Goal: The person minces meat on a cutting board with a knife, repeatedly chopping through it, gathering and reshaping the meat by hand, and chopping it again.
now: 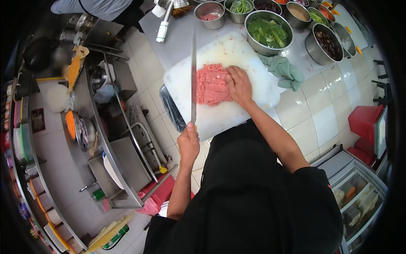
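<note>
My left hand [189,143] is closed around the handle of a long knife [194,80], whose blade points away from me over the cutting board. Flattened minced meat [215,86] lies on the white cutting board [253,99], and the blade covers part of its left side. My right hand [241,86] rests on the meat's right edge, fingers close together and bent over it; the fingertips are partly hard to make out. Small meat scraps dot the board around the pile.
A metal bowl of green vegetables [268,34] and a green cloth [283,71] are near the board's far right corner. A pot of dark pieces [325,44] stands farther right. Behind is a bowl of pink meat [210,16]. A metal sink [122,163] is at left; another person [97,9] stands beyond.
</note>
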Demonstrator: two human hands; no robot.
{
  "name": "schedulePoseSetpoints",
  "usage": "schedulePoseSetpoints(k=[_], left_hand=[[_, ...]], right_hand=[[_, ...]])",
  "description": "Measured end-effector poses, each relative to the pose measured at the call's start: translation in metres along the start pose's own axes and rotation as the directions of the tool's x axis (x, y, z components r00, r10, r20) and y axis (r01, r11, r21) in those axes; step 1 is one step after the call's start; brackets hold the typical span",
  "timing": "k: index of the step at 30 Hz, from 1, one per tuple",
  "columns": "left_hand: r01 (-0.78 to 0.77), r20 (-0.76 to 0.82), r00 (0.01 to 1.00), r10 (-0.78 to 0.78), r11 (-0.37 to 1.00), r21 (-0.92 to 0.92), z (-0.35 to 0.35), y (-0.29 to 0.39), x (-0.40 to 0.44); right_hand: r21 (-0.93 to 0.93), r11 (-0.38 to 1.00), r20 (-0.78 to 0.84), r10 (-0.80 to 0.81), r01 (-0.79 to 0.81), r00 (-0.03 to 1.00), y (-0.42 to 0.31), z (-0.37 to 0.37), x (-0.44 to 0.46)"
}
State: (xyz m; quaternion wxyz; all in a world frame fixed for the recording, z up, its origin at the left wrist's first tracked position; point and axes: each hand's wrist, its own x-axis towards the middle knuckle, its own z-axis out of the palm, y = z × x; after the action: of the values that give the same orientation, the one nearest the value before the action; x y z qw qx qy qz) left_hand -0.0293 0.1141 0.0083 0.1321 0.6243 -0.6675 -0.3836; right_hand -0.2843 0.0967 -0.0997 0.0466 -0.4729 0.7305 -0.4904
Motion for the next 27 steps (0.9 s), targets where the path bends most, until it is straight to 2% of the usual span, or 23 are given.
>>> schedulePoseSetpoints(k=[2,3,6,8,10,11,12,14,15,18,19,22,23,26,27], left_hand=[[-0.169,-0.116,0.98,0.164,0.985,-0.031,0.027,-0.045,0.008],[0.017,0.043,0.999,-0.026,0.979,0.205,0.027,-0.064,0.02],[0.263,0.088,0.959,-0.27,0.961,0.085,-0.003,-0.009,0.005],[0.067,-0.018,0.997,-0.069,0.993,-0.102,-0.005,-0.011,0.0],[-0.122,-0.184,0.979,0.082,0.969,-0.216,0.011,-0.029,-0.001],[-0.125,-0.096,0.987,0.127,0.992,0.033,0.016,-0.066,0.013],[0.032,-0.026,0.999,-0.03,0.998,0.06,0.005,-0.061,0.012],[0.31,0.123,0.936,-0.329,0.939,0.151,-0.013,-0.028,0.012],[0.313,0.086,0.941,-0.326,0.94,0.137,-0.024,-0.009,0.002],[0.069,-0.065,0.995,-0.077,0.99,-0.119,-0.014,-0.029,-0.004],[0.005,-0.076,0.997,-0.006,1.0,-0.023,-0.008,-0.035,-0.003],[0.354,0.1,0.924,-0.369,0.924,0.141,-0.022,-0.027,0.007],[0.403,0.095,0.902,-0.42,0.901,0.158,-0.031,-0.016,0.001],[0.201,-0.008,0.98,-0.201,0.98,0.016,-0.036,-0.022,-0.012],[0.168,-0.081,0.982,-0.172,0.984,-0.057,-0.023,-0.032,-0.012]], right_hand=[[0.004,1.0,0.011,0.002,-0.003,1.0,-0.001,-0.001,-0.004],[0.006,1.0,0.005,-0.003,0.003,1.0,-0.001,0.0,0.001],[0.021,1.0,0.001,0.008,-0.008,1.0,0.0,0.0,0.0],[-0.007,1.0,0.003,-0.002,0.002,1.0,-0.001,-0.001,-0.002],[-0.027,1.0,0.004,-0.016,0.016,1.0,-0.002,-0.002,-0.004],[-0.032,0.999,-0.004,-0.027,0.027,1.0,0.0,-0.001,-0.002],[-0.039,0.999,-0.014,-0.035,0.034,0.999,0.002,0.001,0.0],[-0.043,0.998,-0.021,-0.049,0.048,0.999,0.01,0.003,0.01],[-0.036,0.999,0.004,-0.036,0.036,0.999,0.005,0.002,-0.001],[-0.002,1.0,-0.007,-0.016,0.016,1.0,-0.003,-0.002,0.001],[-0.021,1.0,-0.007,-0.022,0.022,1.0,-0.003,-0.001,-0.002],[-0.045,0.998,-0.041,-0.041,0.039,0.998,0.0,-0.003,0.008],[-0.02,0.999,-0.037,-0.032,0.032,0.999,-0.001,-0.005,0.008],[-0.005,0.999,-0.04,-0.032,0.032,0.999,-0.002,-0.001,0.004],[-0.014,0.999,-0.041,-0.04,0.039,0.998,-0.003,-0.002,0.001]])
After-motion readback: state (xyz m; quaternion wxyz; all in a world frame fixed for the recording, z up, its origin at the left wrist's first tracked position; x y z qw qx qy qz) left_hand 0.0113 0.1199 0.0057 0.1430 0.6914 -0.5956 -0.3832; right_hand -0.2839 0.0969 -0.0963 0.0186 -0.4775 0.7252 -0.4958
